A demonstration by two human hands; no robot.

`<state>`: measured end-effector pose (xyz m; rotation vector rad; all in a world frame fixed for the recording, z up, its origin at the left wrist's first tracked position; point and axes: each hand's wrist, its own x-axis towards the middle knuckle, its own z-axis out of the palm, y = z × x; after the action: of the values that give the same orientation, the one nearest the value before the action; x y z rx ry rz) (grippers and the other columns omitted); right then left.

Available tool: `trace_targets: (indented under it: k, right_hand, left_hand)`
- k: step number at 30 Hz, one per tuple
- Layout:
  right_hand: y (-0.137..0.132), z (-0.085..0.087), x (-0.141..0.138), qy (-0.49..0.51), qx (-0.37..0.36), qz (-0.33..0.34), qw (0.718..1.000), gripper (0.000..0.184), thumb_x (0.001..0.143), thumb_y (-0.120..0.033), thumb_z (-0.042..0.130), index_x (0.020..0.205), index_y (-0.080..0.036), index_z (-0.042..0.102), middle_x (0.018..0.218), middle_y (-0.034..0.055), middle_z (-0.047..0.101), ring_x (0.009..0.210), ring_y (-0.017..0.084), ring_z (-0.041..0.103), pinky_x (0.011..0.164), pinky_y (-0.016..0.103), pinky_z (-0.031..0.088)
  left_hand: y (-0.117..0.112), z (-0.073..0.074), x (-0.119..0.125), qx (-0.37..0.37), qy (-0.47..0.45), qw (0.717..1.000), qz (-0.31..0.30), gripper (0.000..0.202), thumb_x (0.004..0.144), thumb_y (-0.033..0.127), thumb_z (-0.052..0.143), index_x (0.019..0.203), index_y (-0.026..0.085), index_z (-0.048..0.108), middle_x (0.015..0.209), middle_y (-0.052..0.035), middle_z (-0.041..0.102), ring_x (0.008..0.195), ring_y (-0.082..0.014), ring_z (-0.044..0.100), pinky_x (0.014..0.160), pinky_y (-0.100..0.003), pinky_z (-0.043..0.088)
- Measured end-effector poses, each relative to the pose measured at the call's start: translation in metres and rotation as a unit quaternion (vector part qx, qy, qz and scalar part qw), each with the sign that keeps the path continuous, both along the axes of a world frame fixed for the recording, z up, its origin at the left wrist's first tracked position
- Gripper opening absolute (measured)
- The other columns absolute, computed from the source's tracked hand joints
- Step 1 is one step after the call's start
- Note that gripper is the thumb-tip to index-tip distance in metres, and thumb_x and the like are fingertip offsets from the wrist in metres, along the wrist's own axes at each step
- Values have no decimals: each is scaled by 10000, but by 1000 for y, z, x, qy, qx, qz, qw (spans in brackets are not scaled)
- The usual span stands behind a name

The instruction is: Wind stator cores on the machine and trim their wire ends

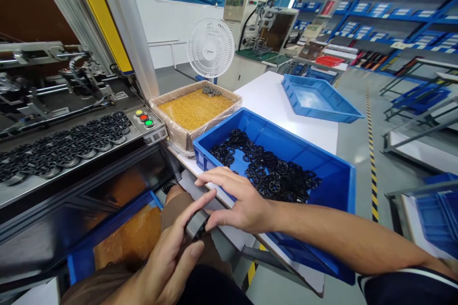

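Observation:
A short round stator core (197,225), grey metal around its side with black plastic at the end, sits in my left hand (168,252) between the fingers and thumb. My right hand (241,200) reaches over from the right. Its thumb touches the core's right edge, while its index finger stretches out above my left fingertips. Part of the core is hidden by my fingers. Just beyond my right hand, many loose black plastic spoked rings (282,174) lie in a deep blue bin (327,155).
Rows of similar cores (86,140) stand on the machine ledge at left, beside a button panel (146,121). A plastic-lined box (189,138) with several cores adjoins the bin. Behind are a white fan (210,48) and a shallow blue tray (322,100). Below left is another blue bin (73,264).

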<state>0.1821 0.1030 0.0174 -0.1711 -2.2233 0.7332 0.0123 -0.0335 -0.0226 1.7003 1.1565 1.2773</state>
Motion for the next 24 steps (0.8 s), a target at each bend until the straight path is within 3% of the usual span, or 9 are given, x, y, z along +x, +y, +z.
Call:
trace_targets:
  k: [2,5,13,17,18,20,22,24]
  right_hand:
    - [-2,0,-2,18,5,23,1000,412,838,-369,723,1136,-109,609,982,109,720,973,186,661,897,366,512]
    - [-6,-1,-3,31,19,34,999,328,862,-371,694,1045,-106,634,900,85,723,896,161,672,856,344,512]
    - [-13,-3,-3,39,1,-7,999,375,861,-466,655,992,-114,650,870,83,717,858,165,659,811,331,522]
    - [-12,2,0,-13,-10,-38,999,410,842,-475,681,1075,-140,646,916,81,721,876,178,678,808,299,551]
    - [-11,3,2,-25,-5,-51,998,429,841,-479,682,1114,-152,636,935,79,723,875,179,688,807,283,560]
    - [-6,2,6,-37,20,-79,996,443,858,-473,665,1182,-174,614,965,76,732,877,185,710,813,258,575]
    - [2,-3,11,-49,53,-94,993,431,868,-435,662,1217,-189,607,990,80,743,887,204,729,820,248,588]
    - [10,-11,15,-71,73,-94,990,408,856,-403,672,1211,-210,624,982,78,754,879,229,741,799,260,606]
  left_hand:
    - [-3,-6,3,26,9,1000,14,611,935,271,533,1509,292,324,1528,-50,449,1418,-234,397,1164,-309,335]
    - [-4,-14,3,53,35,997,38,627,929,232,541,1509,306,315,1491,-33,501,1373,-206,466,1131,-253,374]
    - [7,-11,2,63,21,997,28,583,924,173,527,1472,308,383,1421,-53,576,1262,-216,583,1030,-251,476]
    - [6,-4,-10,39,18,998,37,487,945,223,499,1427,285,463,1410,-80,576,1299,-221,544,1057,-288,454]
    - [5,-2,-21,37,30,996,76,452,951,244,488,1402,267,497,1408,-94,570,1317,-228,523,1062,-301,449]
    - [-1,4,-59,31,77,973,214,410,959,292,470,1356,228,550,1380,-118,570,1314,-236,517,1058,-320,445]
    - [-14,10,-114,5,164,914,372,419,954,354,471,1330,199,573,1327,-118,603,1252,-233,565,1049,-330,444]
    - [-34,18,-176,-37,268,818,508,445,930,445,490,1267,182,616,1276,-91,656,1166,-230,621,1039,-333,450]
